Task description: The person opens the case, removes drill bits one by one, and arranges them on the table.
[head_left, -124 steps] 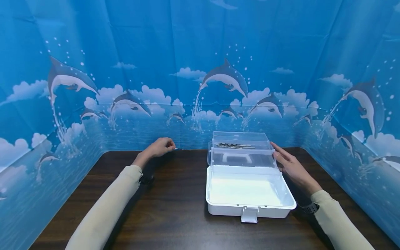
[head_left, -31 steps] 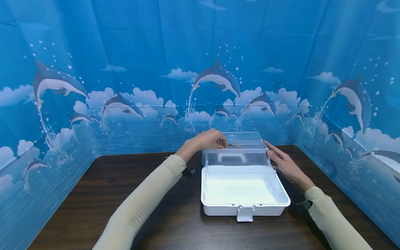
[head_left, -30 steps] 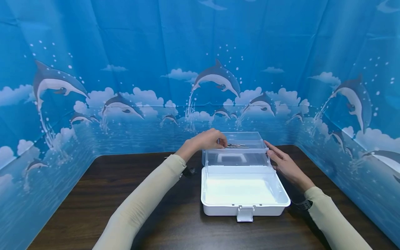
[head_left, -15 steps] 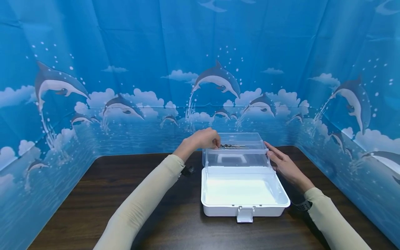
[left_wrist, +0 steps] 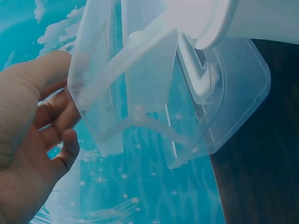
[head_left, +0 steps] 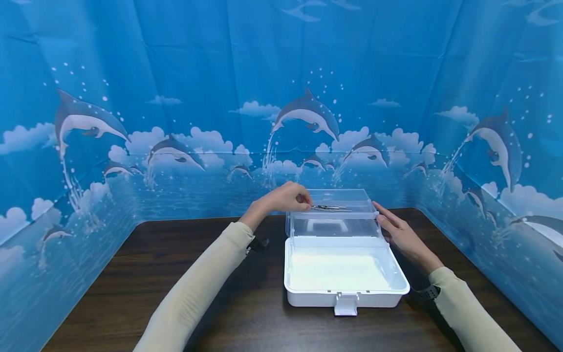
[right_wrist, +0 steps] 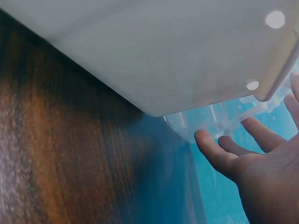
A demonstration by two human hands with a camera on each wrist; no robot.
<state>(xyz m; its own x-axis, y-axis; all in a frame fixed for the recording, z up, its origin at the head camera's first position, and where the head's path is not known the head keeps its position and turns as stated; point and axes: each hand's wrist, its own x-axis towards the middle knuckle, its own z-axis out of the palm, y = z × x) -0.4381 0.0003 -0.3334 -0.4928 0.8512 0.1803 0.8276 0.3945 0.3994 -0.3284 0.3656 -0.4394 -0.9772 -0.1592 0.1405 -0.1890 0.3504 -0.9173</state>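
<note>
A white plastic toolbox (head_left: 347, 269) lies opened on the table, its white latch (head_left: 346, 304) at the front. Behind the base stand its translucent lid and raised clear tray (head_left: 343, 195). Several metal drill bits (head_left: 331, 208) lie in that tray. My left hand (head_left: 286, 196) reaches in at the tray's left end, fingers bent, fingertips at the ends of the bits. In the left wrist view, the tray wall partly covers those fingertips, so a pinch cannot be confirmed. My right hand (head_left: 406, 237) touches the tray's right end with index finger and thumb extended.
The dark wooden table (head_left: 211, 283) extends in front and to the left. A blue dolphin-print curtain (head_left: 246, 98) surrounds its back and sides. Dark wrist straps (head_left: 428, 292) show at both cuffs.
From the table's back left, where it held a thin metal piece, my left hand moved right to the tray; over the last second it shifted slightly left. My right hand stayed at the tray's end.
</note>
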